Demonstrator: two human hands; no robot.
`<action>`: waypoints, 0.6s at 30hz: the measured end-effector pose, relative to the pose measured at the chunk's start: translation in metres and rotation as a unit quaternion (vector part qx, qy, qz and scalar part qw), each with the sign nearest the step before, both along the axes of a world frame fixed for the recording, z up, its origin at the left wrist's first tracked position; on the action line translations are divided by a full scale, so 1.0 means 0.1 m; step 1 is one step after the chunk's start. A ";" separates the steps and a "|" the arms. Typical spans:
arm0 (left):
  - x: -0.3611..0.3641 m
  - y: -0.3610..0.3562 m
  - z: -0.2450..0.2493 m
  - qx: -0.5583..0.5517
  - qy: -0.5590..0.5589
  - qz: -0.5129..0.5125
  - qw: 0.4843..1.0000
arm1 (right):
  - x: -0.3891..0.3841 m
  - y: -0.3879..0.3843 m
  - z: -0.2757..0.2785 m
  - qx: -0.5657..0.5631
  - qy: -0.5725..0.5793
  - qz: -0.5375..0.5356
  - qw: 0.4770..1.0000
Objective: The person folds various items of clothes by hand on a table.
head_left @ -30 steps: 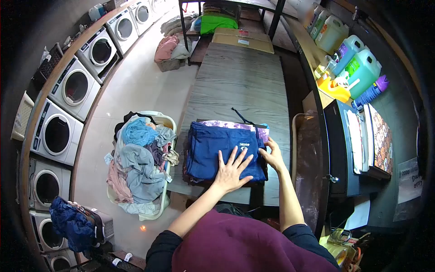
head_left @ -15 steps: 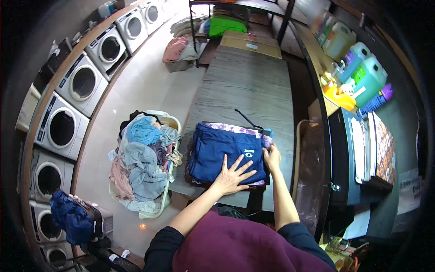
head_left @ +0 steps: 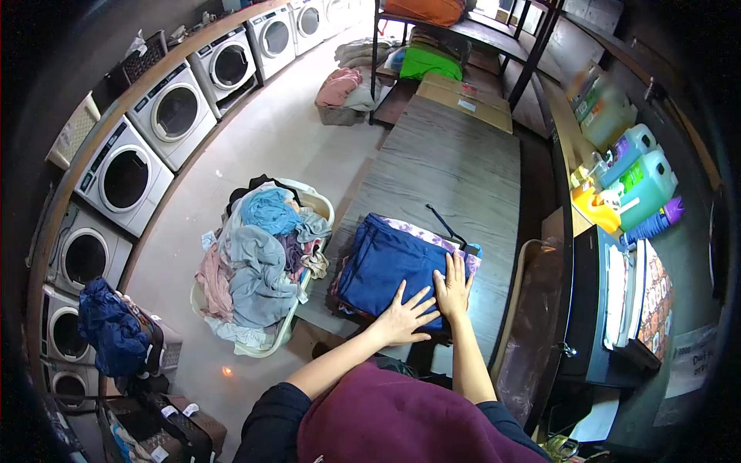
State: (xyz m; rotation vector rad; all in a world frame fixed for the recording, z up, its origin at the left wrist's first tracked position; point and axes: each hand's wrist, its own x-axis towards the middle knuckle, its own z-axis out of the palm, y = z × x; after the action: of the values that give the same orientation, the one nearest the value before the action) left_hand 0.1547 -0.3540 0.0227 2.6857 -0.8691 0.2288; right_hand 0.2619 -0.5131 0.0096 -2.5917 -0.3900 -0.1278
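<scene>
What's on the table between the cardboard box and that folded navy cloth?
The head view shows bare grey tabletop from the cardboard box, then a black cord and a purple-patterned cloth peeking out beside the navy cloth.

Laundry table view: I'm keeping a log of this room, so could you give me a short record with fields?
left hand: spread on the folded blue cloth
right hand: flat on the same cloth
under the cloth: purple-and-white fabric, showing at the far edge
surface: grey table
left of table: white basket, heaped with clothes
far left: row of front-loading machines
</scene>
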 end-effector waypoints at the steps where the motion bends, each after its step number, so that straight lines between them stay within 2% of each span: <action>1: -0.05 0.00 0.00 -0.016 0.007 0.008 1.000 | 0.00 0.00 0.00 -0.001 0.007 0.003 1.000; 4: -0.13 0.06 0.02 -0.049 0.007 0.065 0.997 | 0.05 -0.04 -0.01 -0.010 0.022 0.007 1.000; 8: -0.06 0.36 0.11 -0.096 0.024 0.275 0.957 | 0.05 -0.04 -0.05 -0.022 0.017 0.017 0.999; 11: -0.07 0.63 0.04 -0.059 0.042 0.270 0.960 | 0.07 -0.03 -0.06 -0.042 0.023 0.016 0.999; 14: -0.11 0.66 -0.04 -0.078 0.046 0.279 0.956 | 0.00 0.06 0.12 -0.099 0.038 -0.017 0.994; 17: -0.15 0.62 -0.06 -0.083 0.054 0.291 0.952 | -0.24 0.26 0.32 -0.094 -0.074 -0.004 0.993; 18: -0.17 0.62 -0.08 -0.088 0.050 0.294 0.951 | -0.39 0.37 0.44 -0.069 -0.072 0.017 0.995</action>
State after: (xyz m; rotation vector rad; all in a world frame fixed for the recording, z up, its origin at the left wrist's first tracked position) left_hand 0.1377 -0.2925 0.0150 2.6831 0.0052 0.2799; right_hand 0.2234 -0.4758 0.0533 -2.7195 -0.5119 -0.2862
